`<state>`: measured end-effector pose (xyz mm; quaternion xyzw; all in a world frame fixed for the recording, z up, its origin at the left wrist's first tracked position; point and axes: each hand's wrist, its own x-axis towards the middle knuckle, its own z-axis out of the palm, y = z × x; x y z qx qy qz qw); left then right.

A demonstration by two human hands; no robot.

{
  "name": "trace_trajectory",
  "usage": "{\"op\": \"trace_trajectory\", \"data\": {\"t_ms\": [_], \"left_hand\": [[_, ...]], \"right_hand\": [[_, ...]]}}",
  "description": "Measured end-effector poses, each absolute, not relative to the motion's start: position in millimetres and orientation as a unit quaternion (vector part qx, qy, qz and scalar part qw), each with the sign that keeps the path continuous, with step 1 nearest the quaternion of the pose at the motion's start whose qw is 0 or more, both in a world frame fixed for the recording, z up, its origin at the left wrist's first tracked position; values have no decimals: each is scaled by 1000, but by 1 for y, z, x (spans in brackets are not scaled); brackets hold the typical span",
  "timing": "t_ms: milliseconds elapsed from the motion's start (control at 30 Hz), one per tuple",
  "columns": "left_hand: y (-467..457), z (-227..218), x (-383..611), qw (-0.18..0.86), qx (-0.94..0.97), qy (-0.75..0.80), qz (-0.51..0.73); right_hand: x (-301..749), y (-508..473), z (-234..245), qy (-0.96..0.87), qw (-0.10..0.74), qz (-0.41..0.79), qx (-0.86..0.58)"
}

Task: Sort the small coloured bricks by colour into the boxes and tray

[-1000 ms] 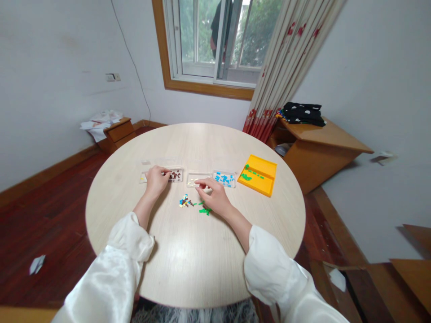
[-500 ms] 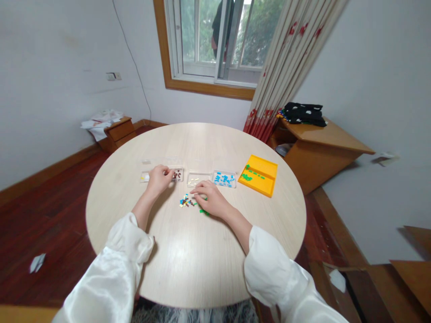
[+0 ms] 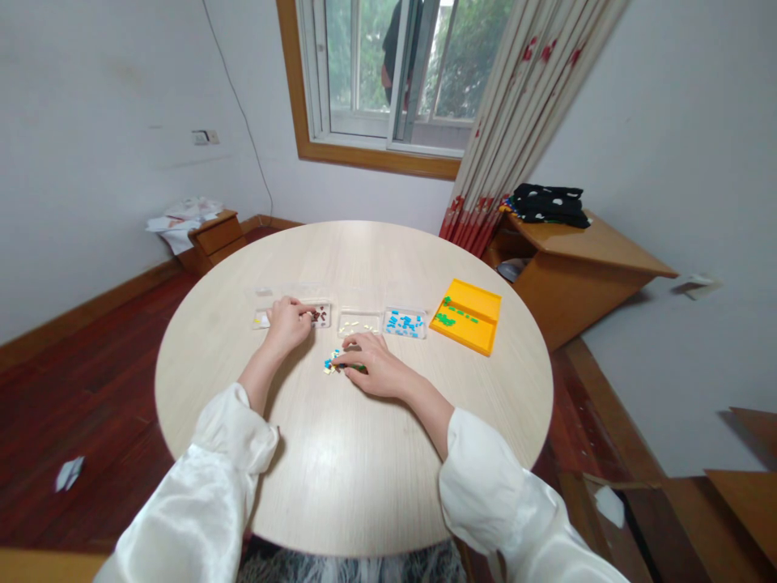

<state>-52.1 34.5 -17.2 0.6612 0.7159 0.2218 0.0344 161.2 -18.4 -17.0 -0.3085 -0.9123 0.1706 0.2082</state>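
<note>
My left hand is over the left part of a small clear box of brown pieces. Its fingers are drawn together, their tips at the brown pieces; anything between them is too small to make out. My right hand lies lower on the table, thumb and fingers apart, fingertips at a mixed pile of small blue, yellow, white and brown pieces. Green pieces show partly under this hand. Just beyond it stands a clear box with a few cream pieces.
Right of the cream pieces is a clear box of blue pieces. Farther right lies an open yellow case holding green pieces. A box with white and yellow pieces sits left. All rest on a round table. A person stands outside the window.
My left hand's fingers have reached farther right and down into the brown pieces. My right hand has shifted down toward the pile, its fingers stretching left to the mixed pieces and covering most green ones.
</note>
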Motion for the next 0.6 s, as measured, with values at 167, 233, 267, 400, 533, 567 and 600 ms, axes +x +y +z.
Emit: {"op": "trace_trajectory", "data": {"t_ms": [167, 233, 267, 400, 533, 567, 600], "left_hand": [[32, -18, -51, 39, 670, 713, 203], [32, -17, -50, 39, 670, 713, 203], [32, -16, -50, 37, 669, 713, 205], [30, -12, -49, 28, 667, 712, 218], [29, -11, -49, 32, 670, 711, 214], [30, -12, -49, 35, 671, 711, 209], [30, -13, -49, 37, 672, 711, 205]], "right_hand": [[161, -19, -16, -910, 217, 177, -306], [162, -19, -15, -910, 217, 178, -306], [162, -19, -15, -910, 216, 178, -306], [162, -18, -17, -911, 217, 176, -304], [162, -18, -17, -911, 215, 176, -305], [162, -18, -17, -911, 214, 177, -305], [162, -18, -17, -911, 214, 177, -305]]}}
